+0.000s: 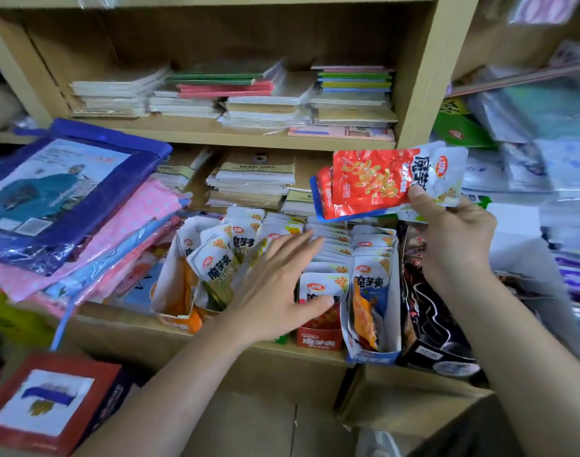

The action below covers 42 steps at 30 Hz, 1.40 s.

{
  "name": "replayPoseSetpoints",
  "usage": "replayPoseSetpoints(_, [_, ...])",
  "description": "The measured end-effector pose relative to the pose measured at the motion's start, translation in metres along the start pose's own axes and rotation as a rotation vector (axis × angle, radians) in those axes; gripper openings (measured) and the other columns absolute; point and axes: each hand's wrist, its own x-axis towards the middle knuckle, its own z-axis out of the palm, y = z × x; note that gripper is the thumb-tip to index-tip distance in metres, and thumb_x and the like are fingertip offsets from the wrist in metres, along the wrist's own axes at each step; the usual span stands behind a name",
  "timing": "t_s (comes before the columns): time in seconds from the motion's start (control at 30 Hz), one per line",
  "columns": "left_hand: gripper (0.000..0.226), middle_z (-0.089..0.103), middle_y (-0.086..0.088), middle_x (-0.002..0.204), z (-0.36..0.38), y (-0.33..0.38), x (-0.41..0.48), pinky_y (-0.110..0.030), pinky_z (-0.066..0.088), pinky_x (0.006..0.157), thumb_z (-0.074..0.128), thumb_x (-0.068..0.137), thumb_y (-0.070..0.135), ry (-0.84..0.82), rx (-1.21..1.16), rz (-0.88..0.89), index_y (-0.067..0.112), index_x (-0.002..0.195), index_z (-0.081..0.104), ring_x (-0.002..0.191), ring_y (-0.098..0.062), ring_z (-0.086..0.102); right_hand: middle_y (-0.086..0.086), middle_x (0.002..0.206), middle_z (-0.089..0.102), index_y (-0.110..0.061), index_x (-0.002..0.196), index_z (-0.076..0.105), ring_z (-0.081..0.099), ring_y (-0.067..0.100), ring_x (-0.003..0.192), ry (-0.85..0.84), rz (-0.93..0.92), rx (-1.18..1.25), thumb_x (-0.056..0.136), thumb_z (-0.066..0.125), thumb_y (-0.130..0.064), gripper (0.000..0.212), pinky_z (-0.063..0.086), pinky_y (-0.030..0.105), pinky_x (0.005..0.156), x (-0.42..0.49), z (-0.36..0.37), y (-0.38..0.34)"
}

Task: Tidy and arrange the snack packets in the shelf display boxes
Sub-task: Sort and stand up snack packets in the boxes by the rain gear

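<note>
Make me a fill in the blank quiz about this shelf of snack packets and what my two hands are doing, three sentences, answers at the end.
1. The right hand grips a bunch of ____ snack packets.
2. The left hand, with its fingers straight, holds ____.
3. The rightmost display box in the row is mainly ____.

Missing words: red; nothing; black.
</note>
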Motion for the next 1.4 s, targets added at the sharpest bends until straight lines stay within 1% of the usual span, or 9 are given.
replayPoseSetpoints(0.1, [0.087, 0.015, 0.020, 0.157, 0.012, 0.000, 0.001, -0.028, 0.029, 0.115, 0.061, 0.091, 0.059, -0.081, 0.061, -0.018, 0.035, 0.161, 0.016, 0.143, -0.005, 0.024, -0.001, 0.071, 0.068, -0.020, 0.062, 0.074, 0.053, 0.022, 0.070, 0.021, 0.029, 0.027, 0.081, 0.082, -0.013, 0.022, 0.042, 0.038, 0.064, 0.004, -0.005, 0.002])
replayPoseSetpoints(0.23, [0.050, 0.043, 0.018, 0.109, 0.001, -0.012, -0.005, -0.022, 0.043, 0.086, 0.067, 0.089, 0.048, 0.072, -0.101, 0.077, 0.034, 0.137, 0.062, 0.107, -0.002, 0.046, 0.005, 0.087, 0.075, -0.013, 0.078, 0.077, 0.062, 0.023, 0.081, 0.001, 0.034, 0.038, 0.083, 0.079, -0.009, 0.007, 0.052, 0.039, 0.075, 0.004, -0.010, 0.006])
replayPoseSetpoints(0.37, [0.025, 0.063, 0.019, 0.098, -0.006, -0.015, -0.027, -0.027, 0.052, 0.078, 0.081, 0.087, 0.028, 0.117, -0.168, 0.207, 0.029, 0.112, 0.078, 0.091, -0.003, 0.062, 0.004, 0.090, 0.076, -0.012, 0.083, 0.075, 0.069, 0.019, 0.084, -0.027, -0.003, 0.013, 0.084, 0.079, -0.006, 0.007, 0.057, 0.034, 0.082, 0.004, -0.010, 0.006])
replayPoseSetpoints(0.53, [0.016, 0.071, 0.013, 0.121, -0.002, -0.011, -0.043, -0.033, 0.058, 0.083, 0.081, 0.088, 0.023, 0.167, -0.167, 0.266, 0.023, 0.104, 0.082, 0.099, -0.005, 0.070, -0.006, 0.083, 0.077, -0.009, 0.088, 0.074, 0.070, 0.009, 0.079, -0.086, -0.042, 0.020, 0.087, 0.074, -0.001, 0.008, 0.053, 0.022, 0.072, 0.001, -0.008, 0.007])
replayPoseSetpoints(0.77, [0.015, 0.038, 0.012, 0.160, -0.001, -0.002, -0.052, -0.042, 0.049, 0.103, 0.071, 0.090, 0.039, 0.014, -0.058, 0.193, 0.031, 0.102, 0.073, 0.138, -0.006, 0.047, -0.009, 0.081, 0.076, -0.013, 0.082, 0.074, 0.071, 0.009, 0.080, -0.155, -0.082, -0.013, 0.087, 0.073, -0.001, 0.013, 0.053, 0.021, 0.073, -0.001, -0.005, 0.011])
replayPoseSetpoints(0.97, [0.025, 0.054, 0.013, 0.146, -0.001, 0.003, -0.048, -0.048, 0.047, 0.102, 0.070, 0.088, 0.044, 0.047, -0.144, 0.148, 0.026, 0.105, 0.074, 0.135, -0.012, 0.050, -0.005, 0.086, 0.077, -0.013, 0.080, 0.075, 0.072, 0.014, 0.086, -0.165, -0.078, -0.013, 0.087, 0.074, -0.002, 0.013, 0.055, 0.027, 0.077, -0.002, -0.004, 0.015])
replayPoseSetpoints(1.17, [0.017, 0.069, -0.001, 0.103, 0.004, 0.008, -0.046, -0.038, 0.049, 0.080, 0.076, 0.087, 0.027, 0.208, 0.033, 0.304, 0.011, 0.094, 0.079, 0.093, -0.020, 0.061, -0.004, 0.087, 0.078, -0.015, 0.084, 0.076, 0.072, 0.016, 0.087, -0.166, -0.079, -0.031, 0.087, 0.074, -0.004, 0.012, 0.056, 0.030, 0.079, -0.002, -0.005, 0.017])
replayPoseSetpoints(1.27, [0.016, 0.066, 0.001, 0.125, 0.003, 0.008, -0.047, -0.038, 0.049, 0.096, 0.073, 0.088, 0.031, 0.114, 0.004, 0.243, 0.016, 0.093, 0.075, 0.118, -0.017, 0.059, 0.001, 0.092, 0.078, -0.015, 0.086, 0.077, 0.073, 0.021, 0.091, -0.167, -0.075, -0.039, 0.087, 0.075, -0.005, 0.010, 0.058, 0.036, 0.085, -0.001, -0.006, 0.019])
replayPoseSetpoints(1.4, [0.019, 0.038, 0.004, 0.160, -0.002, 0.007, -0.047, -0.030, 0.021, 0.122, 0.066, 0.085, 0.043, -0.031, -0.050, 0.157, 0.025, 0.091, 0.063, 0.154, -0.009, 0.017, 0.000, 0.091, 0.078, -0.016, 0.086, 0.077, 0.072, 0.019, 0.090, -0.165, -0.071, -0.034, 0.087, 0.075, -0.004, 0.012, 0.058, 0.036, 0.084, -0.003, -0.004, 0.018])
